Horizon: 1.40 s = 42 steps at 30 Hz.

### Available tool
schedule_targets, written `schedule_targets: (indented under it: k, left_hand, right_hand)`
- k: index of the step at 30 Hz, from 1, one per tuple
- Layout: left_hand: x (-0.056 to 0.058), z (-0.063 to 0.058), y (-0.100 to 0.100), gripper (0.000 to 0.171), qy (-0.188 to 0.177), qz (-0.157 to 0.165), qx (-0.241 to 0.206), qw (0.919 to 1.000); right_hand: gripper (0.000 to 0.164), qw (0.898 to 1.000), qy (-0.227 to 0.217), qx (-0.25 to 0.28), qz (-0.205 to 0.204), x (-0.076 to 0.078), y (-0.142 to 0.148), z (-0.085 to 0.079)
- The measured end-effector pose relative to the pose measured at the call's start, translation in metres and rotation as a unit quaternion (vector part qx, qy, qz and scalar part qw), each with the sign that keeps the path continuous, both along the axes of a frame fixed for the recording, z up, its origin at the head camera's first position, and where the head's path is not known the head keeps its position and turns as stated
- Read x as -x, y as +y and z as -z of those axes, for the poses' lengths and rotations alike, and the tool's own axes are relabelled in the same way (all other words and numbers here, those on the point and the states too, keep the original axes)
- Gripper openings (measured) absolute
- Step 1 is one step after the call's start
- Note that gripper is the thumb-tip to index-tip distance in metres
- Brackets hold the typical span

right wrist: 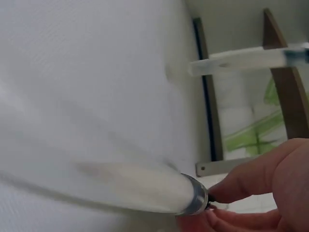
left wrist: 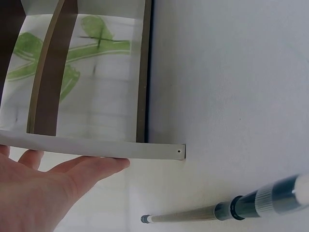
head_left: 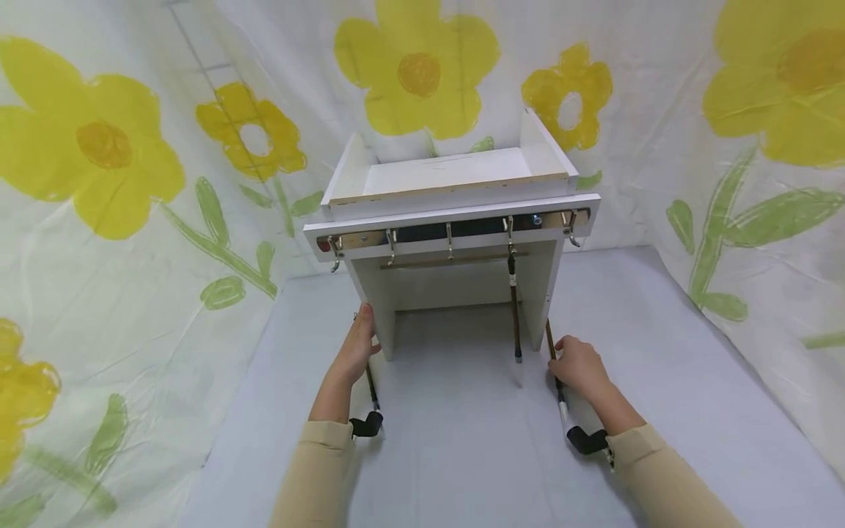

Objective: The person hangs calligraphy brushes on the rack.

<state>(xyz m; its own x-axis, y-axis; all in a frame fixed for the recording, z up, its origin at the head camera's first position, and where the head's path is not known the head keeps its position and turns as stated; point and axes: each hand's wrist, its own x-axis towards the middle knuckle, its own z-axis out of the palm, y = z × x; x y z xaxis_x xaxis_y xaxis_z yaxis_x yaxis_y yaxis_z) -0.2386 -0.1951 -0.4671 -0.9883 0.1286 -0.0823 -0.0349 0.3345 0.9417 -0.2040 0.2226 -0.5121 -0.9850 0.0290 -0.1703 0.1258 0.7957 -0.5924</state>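
Note:
My left hand (head_left: 356, 345) presses against the outside of the left side panel of a white shelf rack (head_left: 455, 213), its fingers stretched along the panel. Along the rack's front runs a shiny strip with several metal hooks (head_left: 450, 238). One calligraphy brush (head_left: 515, 315) hangs from a hook near the right end, bristles down. Just outside the right panel, my right hand (head_left: 581, 367) pinches a second brush (right wrist: 145, 186) between thumb and fingers, its white bristles toward the right wrist camera. Another brush (left wrist: 188, 216) lies beside the left hand, partly hidden by it in the head view.
The rack stands on a pale cloth-covered table (head_left: 455, 440). Behind and at both sides hangs a white sheet (head_left: 317, 44) painted with yellow flowers. A thin rod (head_left: 455, 260) crosses under the hook strip. A black wrist camera (head_left: 587, 440) sits at the right cuff.

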Motion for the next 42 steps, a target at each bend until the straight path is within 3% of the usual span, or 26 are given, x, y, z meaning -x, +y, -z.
schedule_targets:
  k: [4, 8, 12, 15, 19, 24, 26, 28, 31, 36, 39, 42]
  left_hand:
    - [0.000, 0.000, 0.000, 0.080, 0.004, 0.008, 0.002, 1.0000]
    - [0.003, -0.002, -0.001, 0.080, 0.005, 0.011, 0.013, 0.9998]
    - [0.001, -0.012, -0.001, 0.076, -0.009, 0.011, 0.020, 0.9997]
    - [-0.008, -0.028, 0.002, 0.074, -0.022, 0.017, 0.027, 0.9992]
    - [-0.019, -0.043, 0.007, 0.075, -0.032, 0.023, 0.029, 0.9988]
    - [-0.006, -0.019, 0.002, 0.076, -0.030, 0.020, 0.023, 0.9991]
    - [0.000, -0.007, -0.001, 0.080, -0.028, 0.015, 0.019, 0.9993]
    - [0.000, -0.005, -0.001, 0.086, -0.024, 0.011, 0.013, 0.9996]
    - [-0.001, -0.004, -0.002, 0.092, -0.023, 0.002, 0.012, 0.9997]
    - [-0.001, -0.005, -0.001, 0.095, -0.023, -0.005, 0.007, 0.9997]
    - [-0.001, -0.004, 0.000, 0.094, -0.022, -0.005, 0.003, 0.9997]
    - [-0.001, -0.002, 0.000, 0.094, -0.024, -0.007, 0.004, 0.9997]
  right_hand:
    - [0.044, 0.998, -0.003, 0.069, 0.005, -0.003, 0.007, -0.012]
    - [0.038, 0.983, 0.031, 0.180, 0.015, -0.007, 0.008, -0.028]
    - [0.035, 0.963, 0.095, 0.251, 0.019, -0.015, 0.004, -0.044]
    - [0.034, 0.950, 0.159, 0.268, 0.020, -0.021, -0.002, -0.054]
    - [0.031, 0.925, 0.257, 0.279, 0.031, -0.033, -0.009, -0.066]
    - [0.034, 0.884, 0.361, 0.294, 0.035, -0.048, -0.014, -0.077]
    - [0.037, 0.867, 0.386, 0.314, 0.013, -0.053, -0.017, -0.081]
    - [0.040, 0.857, 0.393, 0.333, -0.022, -0.057, -0.021, -0.084]
    - [0.041, 0.854, 0.371, 0.352, -0.095, -0.062, -0.031, -0.085]
    - [0.038, 0.863, 0.290, 0.352, -0.220, -0.067, -0.052, -0.079]
    - [0.038, 0.866, 0.254, 0.348, -0.254, -0.068, -0.064, -0.075]
    - [0.037, 0.872, 0.240, 0.341, -0.256, -0.067, -0.071, -0.073]
